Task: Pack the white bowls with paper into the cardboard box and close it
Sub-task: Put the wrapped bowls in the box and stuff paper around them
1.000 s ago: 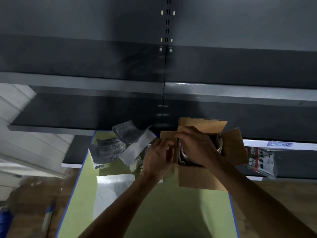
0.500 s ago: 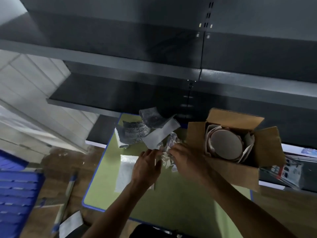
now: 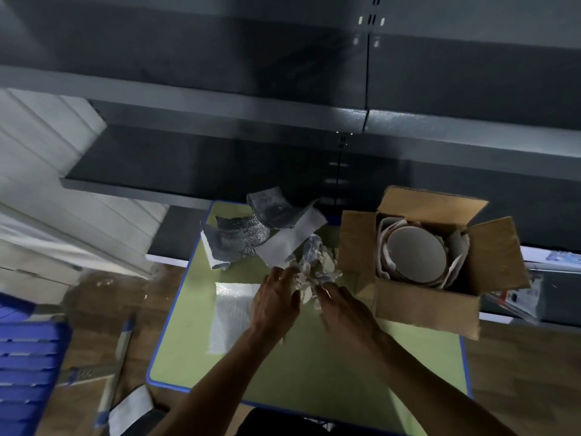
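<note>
White bowls sit paper-lined in open cardboard box, right side of surface. Left hand and right hand touch crumpled paper just left of box; grip too blurred to tell.

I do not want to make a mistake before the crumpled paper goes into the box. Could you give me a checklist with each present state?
1. Box flaps open: ok, all folded outward.
2. Bowl inside the box: ok, wrapping around it.
3. Left hand and right hand at the crumpled paper: ok.
4. Firm grip on the paper: cannot tell, blurred.
5. Space left above the bowl: cannot tell.
</note>
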`<state>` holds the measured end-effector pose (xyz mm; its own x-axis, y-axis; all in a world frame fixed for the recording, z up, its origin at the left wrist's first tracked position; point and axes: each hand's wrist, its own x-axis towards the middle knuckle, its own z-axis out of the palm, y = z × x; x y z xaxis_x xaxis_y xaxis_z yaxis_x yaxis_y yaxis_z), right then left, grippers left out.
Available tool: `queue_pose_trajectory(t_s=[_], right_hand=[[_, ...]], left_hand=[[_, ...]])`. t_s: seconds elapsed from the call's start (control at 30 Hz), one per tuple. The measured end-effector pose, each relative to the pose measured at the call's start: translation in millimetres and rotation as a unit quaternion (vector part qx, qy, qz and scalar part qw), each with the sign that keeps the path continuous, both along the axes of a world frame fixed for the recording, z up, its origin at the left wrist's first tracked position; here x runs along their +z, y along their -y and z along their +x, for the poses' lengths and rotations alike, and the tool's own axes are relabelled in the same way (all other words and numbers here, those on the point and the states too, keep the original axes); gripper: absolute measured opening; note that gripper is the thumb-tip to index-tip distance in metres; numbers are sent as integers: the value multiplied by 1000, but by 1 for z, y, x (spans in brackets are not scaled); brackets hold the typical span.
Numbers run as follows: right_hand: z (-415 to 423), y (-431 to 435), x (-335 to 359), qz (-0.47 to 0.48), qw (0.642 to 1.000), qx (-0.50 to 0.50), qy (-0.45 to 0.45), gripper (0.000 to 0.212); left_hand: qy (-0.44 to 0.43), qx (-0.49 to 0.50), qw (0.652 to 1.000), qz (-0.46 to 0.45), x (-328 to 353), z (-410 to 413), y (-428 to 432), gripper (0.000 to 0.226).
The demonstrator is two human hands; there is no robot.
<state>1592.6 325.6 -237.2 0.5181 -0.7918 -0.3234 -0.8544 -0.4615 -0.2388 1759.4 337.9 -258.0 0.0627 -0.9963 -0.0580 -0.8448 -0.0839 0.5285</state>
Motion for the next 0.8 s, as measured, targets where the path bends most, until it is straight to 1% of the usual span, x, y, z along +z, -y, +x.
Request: queue_pose_trajectory(t_s=[0.13, 0.23, 0.3, 0.37, 0.43, 0.53, 0.57, 0.63, 0.7, 0.8], right_hand=[[11, 4, -1, 8, 999, -4, 33, 67], [25, 11, 7, 2, 998, -10, 63, 64], [30, 18, 12, -17, 998, -14, 67, 62], [34, 22, 15, -33, 997, -15, 68, 61], [37, 24, 17, -44, 997, -14, 68, 59], [39, 25, 19, -60, 995, -8, 78, 59], [38, 25, 20, -68, 994, -7, 84, 58], [37, 29, 24, -84, 992, -3, 97, 53], [38, 36, 34, -87, 991, -10, 105, 48], [39, 49, 47, -68, 991, -37, 111, 55]], left_hand=[[19, 33, 997, -60, 1, 15, 21, 42], [33, 57, 996, -64, 16, 24, 48, 57], [64, 36, 996, -46, 25, 26, 68, 65], [94, 12, 995, -16, 30, 23, 88, 69], [108, 7, 994, 10, 30, 19, 106, 63], [153, 14, 988, 24, 22, 17, 123, 34], [153, 33, 988, 19, 20, 19, 124, 31], [136, 64, 989, 13, 19, 23, 122, 34], [128, 77, 989, -12, 22, 28, 115, 29], [72, 103, 988, -85, 31, 37, 98, 20]])
